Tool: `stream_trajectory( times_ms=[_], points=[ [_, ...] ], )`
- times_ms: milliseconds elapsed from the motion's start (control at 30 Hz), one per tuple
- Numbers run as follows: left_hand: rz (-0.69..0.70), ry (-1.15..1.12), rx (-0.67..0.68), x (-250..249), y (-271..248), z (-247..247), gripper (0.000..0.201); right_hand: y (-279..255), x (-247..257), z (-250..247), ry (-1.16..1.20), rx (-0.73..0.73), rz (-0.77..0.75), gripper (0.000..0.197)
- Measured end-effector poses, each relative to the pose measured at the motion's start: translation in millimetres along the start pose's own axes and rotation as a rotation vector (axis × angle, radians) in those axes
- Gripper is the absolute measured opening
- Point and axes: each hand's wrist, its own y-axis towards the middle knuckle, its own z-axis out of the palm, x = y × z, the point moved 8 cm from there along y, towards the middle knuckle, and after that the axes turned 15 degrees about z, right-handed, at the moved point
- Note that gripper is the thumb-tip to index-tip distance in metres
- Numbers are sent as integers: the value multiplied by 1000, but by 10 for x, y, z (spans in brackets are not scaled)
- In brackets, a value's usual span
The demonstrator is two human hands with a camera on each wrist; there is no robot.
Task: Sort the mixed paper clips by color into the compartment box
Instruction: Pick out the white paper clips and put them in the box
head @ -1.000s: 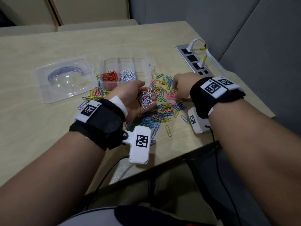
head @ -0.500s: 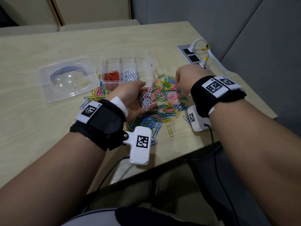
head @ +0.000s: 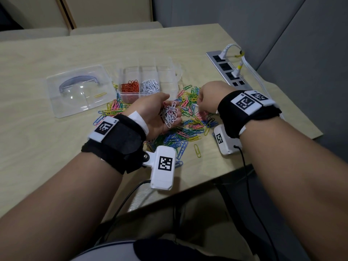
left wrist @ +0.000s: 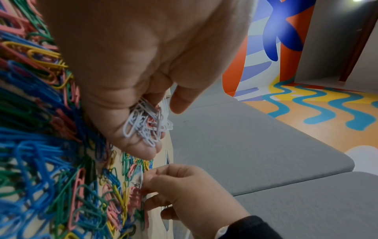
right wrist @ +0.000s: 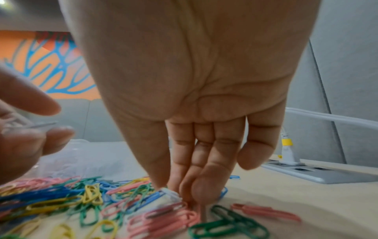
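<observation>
My left hand (head: 160, 114) lies palm up over the pile, fingers curled round a bunch of white paper clips (head: 170, 114), which shows clearly in the left wrist view (left wrist: 147, 127). My right hand (right wrist: 180, 194) points down into the mixed pile of colored clips (head: 190, 127). Its thumb and fingertips pinch a single white clip (right wrist: 169, 193) lying on the table. The clear compartment box (head: 169, 72) stands behind the pile. It holds red clips (head: 130, 87) in one front compartment and white clips (head: 150, 85) in the one beside it.
The box's clear lid (head: 81, 89) lies to the left, with one yellow clip (head: 99, 95) on it. A power strip (head: 227, 70) with white plugs and cables runs along the table's right edge. A lone yellow clip (head: 197, 150) lies near the front edge.
My right hand rose a little off the pile and has come back down onto it, fingertips closing on a white clip. The left hand has stayed in place with its white clips.
</observation>
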Motion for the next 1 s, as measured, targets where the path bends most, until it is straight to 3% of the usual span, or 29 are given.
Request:
stream_trajectory(
  times_ms=[467, 600, 733, 833, 1000],
  points=[
    [-6, -14, 18, 16, -4, 28, 34, -78, 26, 1, -30, -69, -18, 16],
    [-9, 29, 3, 25, 22, 4, 35, -227, 89, -237, 185, -92, -104, 20],
    [-14, 43, -11, 35, 38, 28, 34, -427, 291, -359, 395, 50, -264, 24],
    [-15, 9, -13, 43, 43, 47, 35, -343, 278, -335, 278, 5, -222, 30],
    [-5, -1, -6, 41, 38, 30, 37, -136, 80, -83, -62, -31, -76, 17]
  ],
)
